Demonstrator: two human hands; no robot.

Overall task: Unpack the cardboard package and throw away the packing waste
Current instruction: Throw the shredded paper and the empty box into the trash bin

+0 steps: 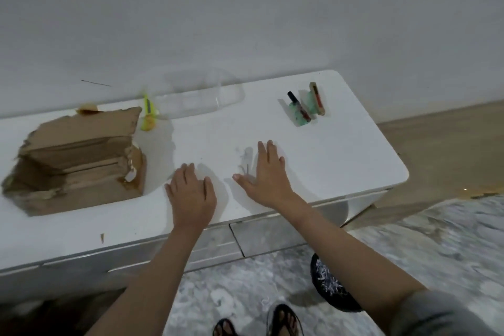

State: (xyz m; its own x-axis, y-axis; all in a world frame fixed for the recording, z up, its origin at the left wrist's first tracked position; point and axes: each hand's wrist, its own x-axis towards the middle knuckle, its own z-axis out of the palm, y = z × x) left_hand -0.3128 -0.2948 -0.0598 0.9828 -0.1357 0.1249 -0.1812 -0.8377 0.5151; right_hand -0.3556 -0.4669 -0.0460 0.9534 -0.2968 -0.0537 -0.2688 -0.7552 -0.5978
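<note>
A torn-open brown cardboard package (79,155) lies on the left of the white table (341,150), its flaps ragged. My left hand (191,194) rests flat on the tabletop just right of the package, holding nothing. My right hand (266,174) lies flat beside it with fingers spread, also holding nothing. Unpacked items (306,106), small tubes and a slim box in green wrapping, lie at the back right of the table. A black bin (331,285) with shredded white paper in it stands on the floor below my right forearm.
A yellow-green utility knife (148,113) lies behind the package near the wall. A clear plastic tray (201,98) sits at the back middle. A small cardboard scrap (102,237) lies near the front edge. My sandalled feet (272,322) stand on the marble-patterned floor.
</note>
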